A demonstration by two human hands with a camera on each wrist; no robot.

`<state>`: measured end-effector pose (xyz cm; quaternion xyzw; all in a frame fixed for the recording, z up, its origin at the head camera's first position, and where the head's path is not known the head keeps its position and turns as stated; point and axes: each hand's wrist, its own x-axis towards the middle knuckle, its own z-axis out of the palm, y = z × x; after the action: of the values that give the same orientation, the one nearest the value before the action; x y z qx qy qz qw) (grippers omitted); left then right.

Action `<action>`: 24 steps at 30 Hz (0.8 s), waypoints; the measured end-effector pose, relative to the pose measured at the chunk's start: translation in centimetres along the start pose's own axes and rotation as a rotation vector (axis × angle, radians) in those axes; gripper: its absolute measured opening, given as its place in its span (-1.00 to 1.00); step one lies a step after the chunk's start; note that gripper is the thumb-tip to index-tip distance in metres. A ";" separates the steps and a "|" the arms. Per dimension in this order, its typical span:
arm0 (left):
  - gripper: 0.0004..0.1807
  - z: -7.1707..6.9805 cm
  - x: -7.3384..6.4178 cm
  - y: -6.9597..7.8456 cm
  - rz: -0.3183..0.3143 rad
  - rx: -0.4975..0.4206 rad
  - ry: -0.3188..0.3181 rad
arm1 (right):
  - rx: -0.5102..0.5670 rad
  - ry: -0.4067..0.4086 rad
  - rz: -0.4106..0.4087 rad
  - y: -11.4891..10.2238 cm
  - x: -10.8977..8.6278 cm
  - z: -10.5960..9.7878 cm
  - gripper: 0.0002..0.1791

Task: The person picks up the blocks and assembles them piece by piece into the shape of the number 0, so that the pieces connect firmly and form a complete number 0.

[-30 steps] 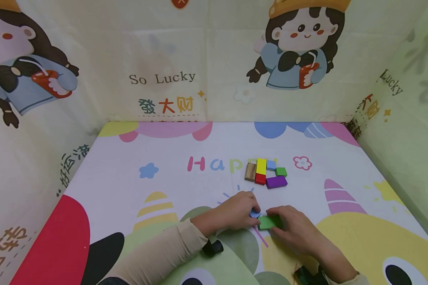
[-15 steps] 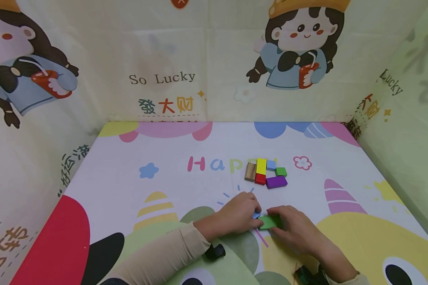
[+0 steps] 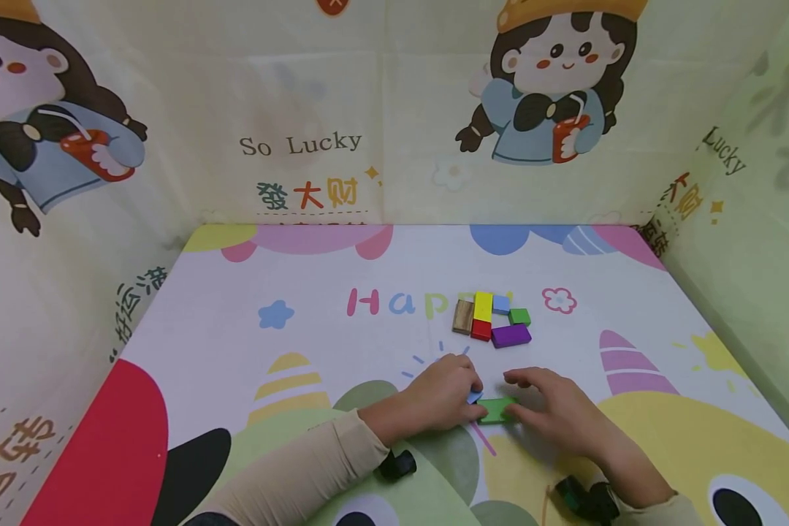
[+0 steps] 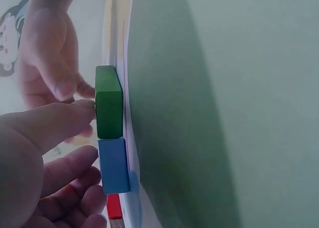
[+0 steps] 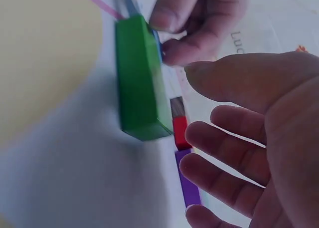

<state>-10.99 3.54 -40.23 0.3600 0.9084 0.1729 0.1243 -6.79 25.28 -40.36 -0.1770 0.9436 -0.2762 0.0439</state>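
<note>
Evidently, the left hand (image 3: 435, 394) serves to steady: its fingers are partly curled, thumb tip at the upper edge of the long green block (image 3: 495, 411) and forefinger at the nearer blue block (image 4: 114, 167), probably keeping the two in line; whether it pinches either cannot be told. Opposite, the right hand (image 3: 559, 409) is spread wide and grips nothing, its thumb near the free end of the long green block, perhaps so as not to disturb it. Beyond both hands, a wooden block (image 3: 463, 317), yellow block (image 3: 483, 307), red block (image 3: 481, 331), small blue block (image 3: 501, 305), small green block (image 3: 519, 316) and purple block (image 3: 511, 336) sit grouped, leaving the fingers room. From the head, the left fingers mostly cover the nearer blue block; the left wrist view bares its front, end to end with the long green block, seemingly touching. The right wrist view shows a gap beside the right thumb that the head view obscures.
</note>
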 end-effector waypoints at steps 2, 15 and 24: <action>-0.66 0.0 0.0 0.0 0.000 0.000 -0.001 | 0.012 0.011 0.007 0.2 0.3 -0.4 -0.52; -0.66 -0.1 0.0 0.1 -0.002 -0.007 0.003 | 0.015 0.035 -0.017 1.2 3.1 -1.3 -0.55; -0.68 0.0 -0.1 -0.1 0.042 0.023 0.041 | 0.030 0.073 -0.097 1.7 5.2 -1.7 -0.60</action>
<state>-10.99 3.38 -40.30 0.3766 0.9050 0.1721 0.0977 -12.50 25.61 -39.77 -0.2113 0.9308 -0.2983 -0.0015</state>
